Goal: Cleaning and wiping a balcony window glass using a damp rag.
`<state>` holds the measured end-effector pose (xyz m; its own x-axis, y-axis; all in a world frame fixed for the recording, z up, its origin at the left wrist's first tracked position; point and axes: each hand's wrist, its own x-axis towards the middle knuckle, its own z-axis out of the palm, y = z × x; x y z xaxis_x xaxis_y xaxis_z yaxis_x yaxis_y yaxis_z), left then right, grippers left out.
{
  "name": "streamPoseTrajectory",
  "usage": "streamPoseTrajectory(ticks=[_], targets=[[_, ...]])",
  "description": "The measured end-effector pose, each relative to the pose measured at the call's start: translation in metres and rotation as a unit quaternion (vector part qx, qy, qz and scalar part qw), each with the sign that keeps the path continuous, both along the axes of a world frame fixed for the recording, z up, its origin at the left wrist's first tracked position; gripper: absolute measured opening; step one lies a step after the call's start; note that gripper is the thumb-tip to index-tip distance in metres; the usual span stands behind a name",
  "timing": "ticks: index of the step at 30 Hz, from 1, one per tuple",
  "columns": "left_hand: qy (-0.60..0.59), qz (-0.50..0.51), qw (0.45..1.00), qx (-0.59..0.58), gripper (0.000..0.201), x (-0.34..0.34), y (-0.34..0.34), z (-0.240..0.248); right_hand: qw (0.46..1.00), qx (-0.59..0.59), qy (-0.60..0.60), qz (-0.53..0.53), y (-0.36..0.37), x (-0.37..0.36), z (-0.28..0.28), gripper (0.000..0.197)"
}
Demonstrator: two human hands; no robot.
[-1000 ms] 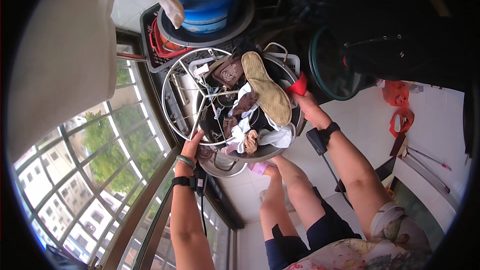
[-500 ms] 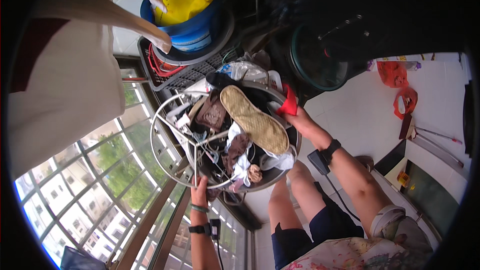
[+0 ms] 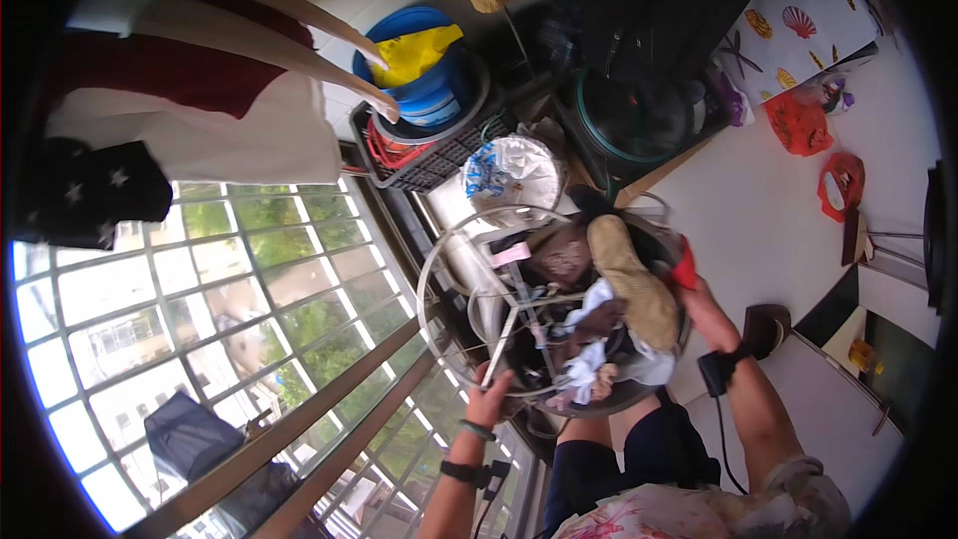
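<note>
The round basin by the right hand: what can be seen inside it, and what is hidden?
A tan sole-shaped piece and white and brown cloths show inside the basin; a round wire rack overlaps its left side. Whatever lies beneath them cannot be seen.

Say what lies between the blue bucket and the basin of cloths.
In the head view, the grey tub under the bucket, the black crate, then a white plastic bag nearest the basin.
</note>
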<state>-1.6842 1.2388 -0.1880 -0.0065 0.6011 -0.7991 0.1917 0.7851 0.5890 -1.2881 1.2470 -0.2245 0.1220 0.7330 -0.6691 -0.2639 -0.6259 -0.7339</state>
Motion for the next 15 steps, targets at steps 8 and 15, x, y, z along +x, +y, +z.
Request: streamPoseTrajectory(ticks=[8, 15], targets=[[-0.06, -0.133, 0.989, 0.01, 0.044, 0.151, -0.012, -0.006, 0.991, 0.015, -0.133, 0.011, -0.097, 0.141, 0.049, 0.042], [-0.051, -0.242, 0.965, 0.089, 0.034, 0.332, 0.011, -0.05, 0.949, -0.134, 0.009, -0.283, -0.158, 0.282, -0.011, 0.043]])
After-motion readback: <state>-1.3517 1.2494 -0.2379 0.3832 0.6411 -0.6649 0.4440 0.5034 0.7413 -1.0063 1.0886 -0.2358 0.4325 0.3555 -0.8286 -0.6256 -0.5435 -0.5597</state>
